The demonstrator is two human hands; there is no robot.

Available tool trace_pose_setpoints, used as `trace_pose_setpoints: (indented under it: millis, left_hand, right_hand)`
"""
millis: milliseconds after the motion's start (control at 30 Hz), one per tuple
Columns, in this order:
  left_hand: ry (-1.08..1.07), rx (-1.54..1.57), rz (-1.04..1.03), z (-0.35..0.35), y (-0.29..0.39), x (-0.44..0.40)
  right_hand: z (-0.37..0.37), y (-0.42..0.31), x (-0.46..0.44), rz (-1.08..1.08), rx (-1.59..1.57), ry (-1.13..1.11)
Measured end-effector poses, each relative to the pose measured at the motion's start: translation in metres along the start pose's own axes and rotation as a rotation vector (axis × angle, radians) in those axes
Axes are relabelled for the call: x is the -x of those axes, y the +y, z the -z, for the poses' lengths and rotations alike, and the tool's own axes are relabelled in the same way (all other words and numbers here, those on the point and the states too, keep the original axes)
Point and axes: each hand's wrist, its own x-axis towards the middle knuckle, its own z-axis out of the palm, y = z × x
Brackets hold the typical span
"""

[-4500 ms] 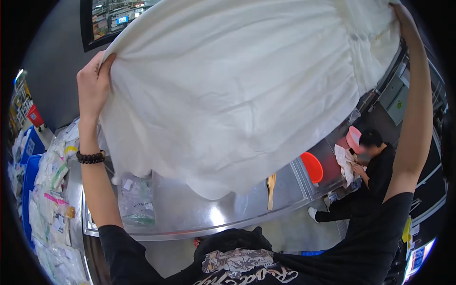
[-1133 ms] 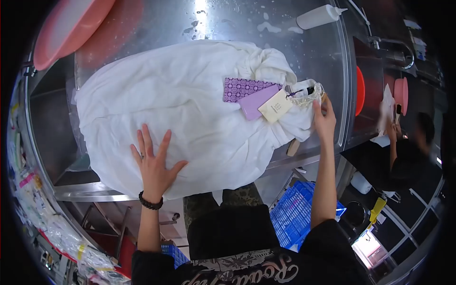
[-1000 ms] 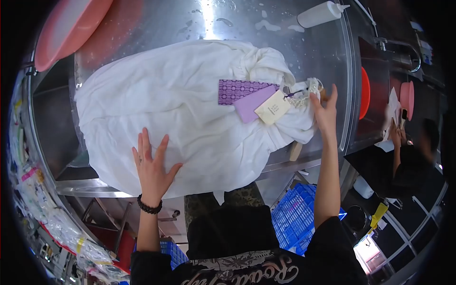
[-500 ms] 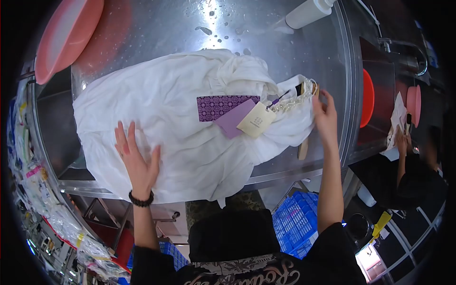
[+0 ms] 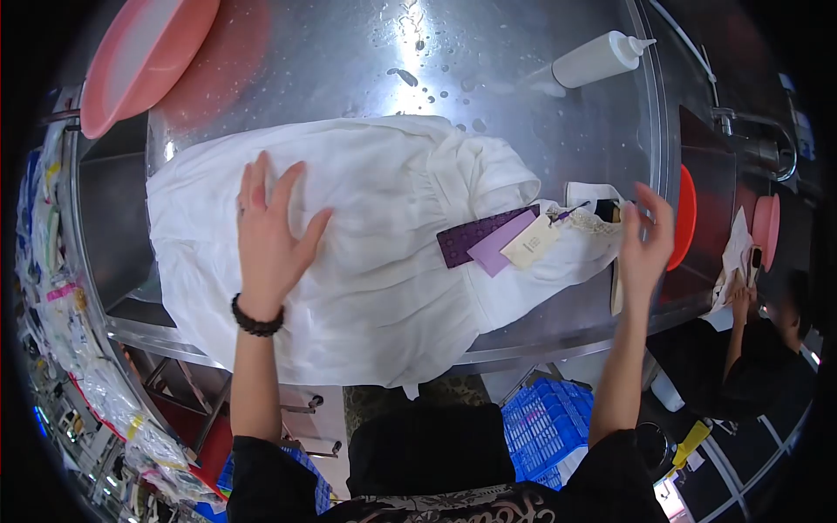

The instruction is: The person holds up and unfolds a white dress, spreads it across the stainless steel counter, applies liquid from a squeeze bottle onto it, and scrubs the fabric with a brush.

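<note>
A white dress (image 5: 366, 253) lies spread on the metal table, its gathered waist and narrow neckline toward the right. Flat on its left part rests my left hand (image 5: 275, 244), fingers spread. My right hand (image 5: 647, 244) is at the neck end, its fingers curled around the top of a wooden hanger (image 5: 616, 292) that runs inside the dress; the exact grip is partly hidden. A patterned dark purple tag (image 5: 462, 242), a lilac tag (image 5: 499, 246) and a cream tag (image 5: 529, 243) lie on the bodice, beside the beaded neckline (image 5: 597, 221).
A white squeeze bottle (image 5: 602, 59) lies at the back right. The pink basin (image 5: 148, 61) stands at the back left. Water drops dot the metal table (image 5: 349, 70). Right of the table are a red basin (image 5: 684, 218) and another person (image 5: 741, 349). Blue crates (image 5: 545, 423) stand below.
The hanger, neckline and tags have shifted right with my right hand, and the bodice is straighter. My left hand has moved up and right over the dress. The whole view has shifted slightly.
</note>
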Motion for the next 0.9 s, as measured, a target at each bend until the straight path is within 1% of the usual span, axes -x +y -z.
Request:
trace_pose_setpoints:
  millis: [33,67,100,133,167,200,267,300,367,533,633,700,833,867,900]
  left_hand:
    - [-0.003,0.081,-0.054,-0.007,0.007,-0.003]
    - [-0.006,0.164,-0.11,-0.017,0.019,-0.007]
    - [-0.008,0.164,-0.112,-0.022,0.034,-0.007]
    - [-0.095,-0.015,-0.139,-0.027,0.05,-0.003]
    - [-0.182,-0.196,-0.165,-0.029,0.06,0.002]
    - [-0.19,-0.22,-0.161,-0.034,0.064,0.012]
    - [-0.202,-0.24,-0.16,-0.039,0.068,0.034]
    - [-0.208,-0.212,-0.133,-0.039,0.069,0.046]
    - [-0.222,-0.177,-0.099,-0.037,0.073,0.063]
    - [-0.219,-0.259,-0.099,-0.03,0.086,0.084]
    - [-0.246,-0.147,-0.081,-0.025,0.09,0.089]
    - [-0.251,-0.111,-0.075,-0.02,0.09,0.087]
    - [-0.43,-0.052,-0.045,-0.003,0.088,0.076]
    - [-0.345,-0.025,-0.072,0.0,0.082,0.061]
    - [-0.255,0.001,-0.095,-0.001,0.072,0.04]
  right_hand:
    - [-0.012,-0.028,0.002,0.05,-0.087,-0.102]
    - [-0.028,-0.052,0.007,0.186,-0.12,-0.165]
    - [-0.047,-0.074,0.011,0.263,-0.28,-0.25]
    - [-0.072,-0.082,0.023,0.35,-0.406,-0.332]
    - [-0.09,-0.096,0.027,0.481,-0.316,-0.399]
    - [-0.107,-0.11,0.031,0.617,-0.236,-0.458]
    - [-0.117,-0.11,0.026,0.687,-0.149,-0.526]
    - [-0.116,-0.101,0.02,0.62,-0.029,-0.587]
    - [-0.116,-0.098,0.017,0.548,0.094,-0.658]
    - [-0.126,-0.122,0.006,0.455,0.19,-0.732]
    - [-0.166,-0.111,0.002,0.66,0.193,-0.609]
    - [-0.174,-0.11,-0.002,0.73,0.192,-0.564]
    - [-0.171,-0.114,-0.008,0.696,0.274,-0.641]
    - [-0.17,-0.116,-0.007,0.697,0.277,-0.639]
    - [-0.169,-0.119,-0.005,0.675,0.207,-0.635]
